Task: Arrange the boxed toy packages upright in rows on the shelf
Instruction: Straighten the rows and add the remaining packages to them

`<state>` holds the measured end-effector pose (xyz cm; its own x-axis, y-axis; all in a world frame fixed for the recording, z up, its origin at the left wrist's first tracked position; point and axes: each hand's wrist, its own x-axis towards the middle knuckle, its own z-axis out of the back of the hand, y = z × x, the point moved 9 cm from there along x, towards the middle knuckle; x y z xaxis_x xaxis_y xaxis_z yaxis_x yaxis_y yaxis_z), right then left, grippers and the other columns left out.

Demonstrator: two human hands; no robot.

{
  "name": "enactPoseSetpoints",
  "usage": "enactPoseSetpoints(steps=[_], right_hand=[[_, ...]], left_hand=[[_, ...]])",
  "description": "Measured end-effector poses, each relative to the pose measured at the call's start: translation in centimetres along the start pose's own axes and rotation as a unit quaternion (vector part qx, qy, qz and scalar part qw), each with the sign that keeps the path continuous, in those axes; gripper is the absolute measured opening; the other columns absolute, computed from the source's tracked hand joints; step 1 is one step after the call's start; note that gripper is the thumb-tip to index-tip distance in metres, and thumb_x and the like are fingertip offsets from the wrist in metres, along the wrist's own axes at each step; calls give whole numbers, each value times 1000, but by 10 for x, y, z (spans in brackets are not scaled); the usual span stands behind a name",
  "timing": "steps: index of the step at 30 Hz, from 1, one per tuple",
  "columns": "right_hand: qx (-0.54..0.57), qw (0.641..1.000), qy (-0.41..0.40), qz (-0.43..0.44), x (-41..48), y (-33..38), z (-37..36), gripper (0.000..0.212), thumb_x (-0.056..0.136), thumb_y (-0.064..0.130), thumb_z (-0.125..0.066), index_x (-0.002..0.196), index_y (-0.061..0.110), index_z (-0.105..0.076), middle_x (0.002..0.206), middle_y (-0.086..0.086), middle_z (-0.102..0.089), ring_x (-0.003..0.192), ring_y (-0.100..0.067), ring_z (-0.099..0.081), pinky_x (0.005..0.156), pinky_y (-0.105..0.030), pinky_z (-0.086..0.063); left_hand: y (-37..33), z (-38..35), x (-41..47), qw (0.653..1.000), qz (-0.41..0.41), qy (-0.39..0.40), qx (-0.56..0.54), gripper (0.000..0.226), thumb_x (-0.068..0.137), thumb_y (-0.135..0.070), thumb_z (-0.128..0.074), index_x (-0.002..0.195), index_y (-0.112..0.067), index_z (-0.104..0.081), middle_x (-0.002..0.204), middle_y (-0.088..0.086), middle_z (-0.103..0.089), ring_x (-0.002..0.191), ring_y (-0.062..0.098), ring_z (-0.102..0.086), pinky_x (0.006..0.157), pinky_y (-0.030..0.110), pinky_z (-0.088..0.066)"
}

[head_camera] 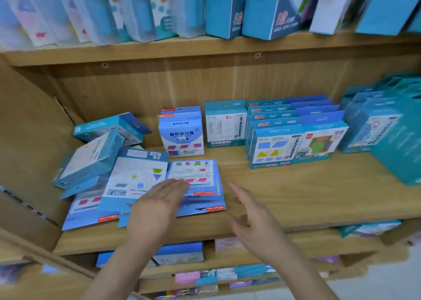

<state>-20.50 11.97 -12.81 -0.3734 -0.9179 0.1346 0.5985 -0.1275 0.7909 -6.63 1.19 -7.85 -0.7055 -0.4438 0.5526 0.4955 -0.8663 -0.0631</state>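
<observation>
Fingers (176, 184), left hand (157, 205), flat over lying package (200, 172); shelf (296, 197) holds upright boxes (273, 145).

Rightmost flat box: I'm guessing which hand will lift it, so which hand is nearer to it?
Left. The left hand overlaps the near left corner of the flat box; the right hand is open over bare shelf to the box's right, apart from it.
</observation>
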Motion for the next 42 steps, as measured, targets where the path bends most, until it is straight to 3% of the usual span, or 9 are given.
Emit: enactPoseSetpoints(steps=[4, 7, 10, 13, 20, 24, 30, 36, 42], right_hand=[[60, 998, -36, 2, 2, 15, 18, 90, 85, 35, -67, 137, 64, 0, 150, 30, -19, 137, 8, -22, 112, -36, -33], [212, 973, -91, 4, 10, 31, 37, 93, 81, 27, -73, 140, 57, -9, 142, 24, -44, 130, 2, -41, 100, -30, -42], [378, 910, -164, -40, 13, 29, 57, 74, 81, 5, -66, 135, 43, -33, 103, 2, -74, 96, -12, -69, 72, -26, -56], [388, 901, -184, -62, 11, 30, 66, 63, 74, 14, -66, 129, 36, -44, 92, -1, -75, 85, -17, -72, 66, -31, -58], [403, 896, -176, -66, 9, 29, 65, 54, 71, 18, -66, 119, 36, -51, 92, -1, -75, 84, -16, -72, 66, -30, -58], [386, 906, -161, -71, 4, 19, 61, 60, 74, 3, -70, 126, 24, -48, 99, 0, -74, 92, -13, -70, 68, -24, -56], [235, 951, -192, -63, -1, -2, 72, 54, 69, -15, -72, 92, 31, -57, 92, 9, -67, 82, -9, -64, 73, -22, -52], [-131, 970, -199, 55, 2, 42, 78, 79, 56, -5, -80, 121, 31, -53, 117, 13, -47, 109, -11, -46, 89, -25, -39], [-67, 980, -181, 58, 34, 65, 78, 48, 77, 13, -75, 110, 35, -48, 98, 16, -61, 84, -1, -56, 71, -25, -48]], left_hand=[[13, 43, 31, 981, 118, -76, -131, 24, 92, -27, -42, 79, -16, -59, 62, -6, -59, 54, 11, -52, 49, 17, -39], [14, 44, 40, 926, 223, -89, -290, 29, 97, -25, -50, 67, -26, -50, 54, -6, -53, 55, 10, -47, 47, 14, -32], [13, 17, 32, 814, 322, -43, -481, 24, 97, -22, -48, 80, -25, -66, 72, -10, -71, 67, 8, -64, 59, 22, -50], [5, -2, 21, 702, 380, 2, -602, 25, 98, -24, -45, 96, -20, -69, 88, 2, -75, 81, 25, -71, 58, 35, -59], [3, 2, 19, 662, 382, 1, -645, 26, 89, -31, -53, 100, -13, -67, 93, 8, -74, 84, 29, -71, 51, 31, -56], [7, 2, 19, 636, 376, -9, -673, 21, 81, -27, -61, 93, -11, -65, 95, 9, -74, 88, 27, -70, 67, 36, -60], [-2, 22, 32, 781, 240, 14, -576, 22, 73, 2, -73, 75, -20, -73, 82, -2, -73, 78, 8, -66, 70, 16, -50], [-14, 45, 45, 914, 107, -58, -387, 16, 77, -6, -68, 81, -21, -75, 82, -19, -69, 82, -3, -63, 72, 13, -49], [27, 39, 69, 865, 196, -51, -459, 26, 83, -9, -69, 98, -30, -66, 94, -16, -69, 90, -1, -63, 75, 18, -50]])
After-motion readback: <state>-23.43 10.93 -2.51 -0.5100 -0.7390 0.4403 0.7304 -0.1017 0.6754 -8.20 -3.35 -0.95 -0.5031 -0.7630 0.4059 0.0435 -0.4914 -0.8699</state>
